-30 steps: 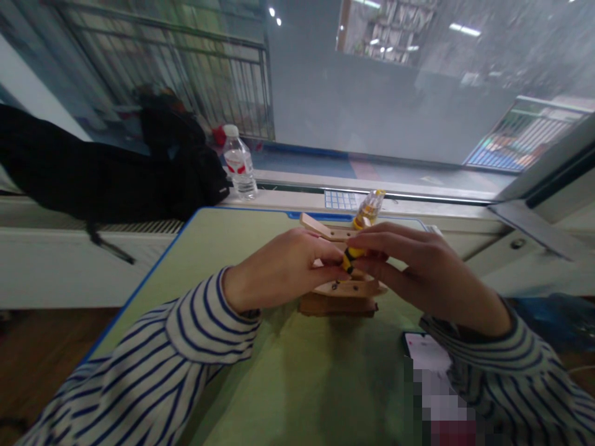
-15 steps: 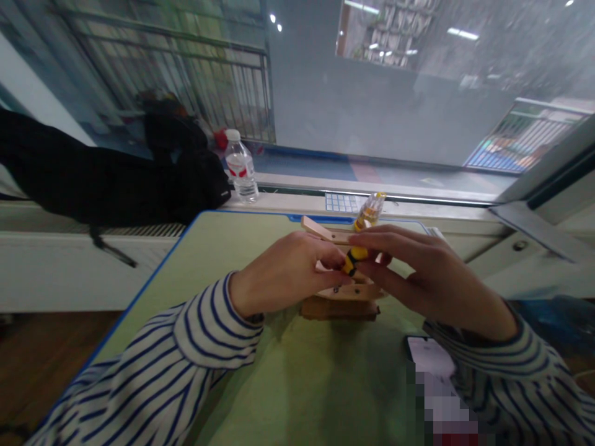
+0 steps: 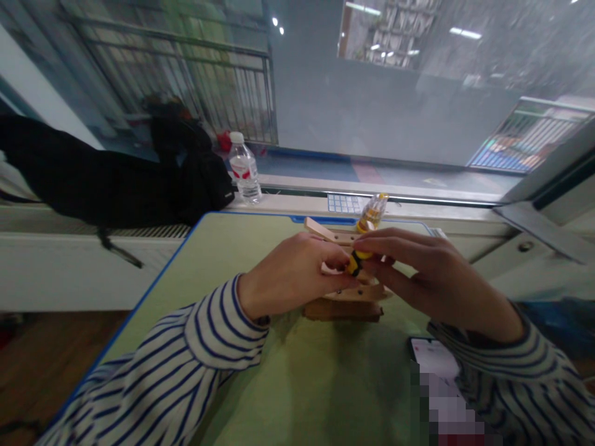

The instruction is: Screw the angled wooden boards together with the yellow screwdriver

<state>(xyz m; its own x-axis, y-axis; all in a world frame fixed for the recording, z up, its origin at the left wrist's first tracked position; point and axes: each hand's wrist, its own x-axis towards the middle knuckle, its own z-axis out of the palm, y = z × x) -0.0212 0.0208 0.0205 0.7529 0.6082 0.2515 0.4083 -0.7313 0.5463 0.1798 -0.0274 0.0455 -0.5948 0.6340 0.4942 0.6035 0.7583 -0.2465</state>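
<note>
Both my hands meet over a small wooden assembly (image 3: 346, 296) of light slats on a darker wooden base, standing on the green table (image 3: 297, 371). My right hand (image 3: 418, 279) is closed round a short yellow and black screwdriver (image 3: 355, 262), its handle pinched between fingers and thumb. My left hand (image 3: 290, 275) is curled, fingertips pressed against the wooden slats right beside the tool. One slat (image 3: 325, 233) sticks out behind my left hand.
A phone (image 3: 434, 365) lies by my right sleeve. On the window sill stand a water bottle (image 3: 245, 168), a small yellow bottle (image 3: 372, 212) and a black bag (image 3: 116, 179). The table's blue edge (image 3: 139, 297) runs down the left.
The hands have stayed together on the wooden assembly; the screwdriver handle has turned slightly in my right fingers. The view has shifted a little.
</note>
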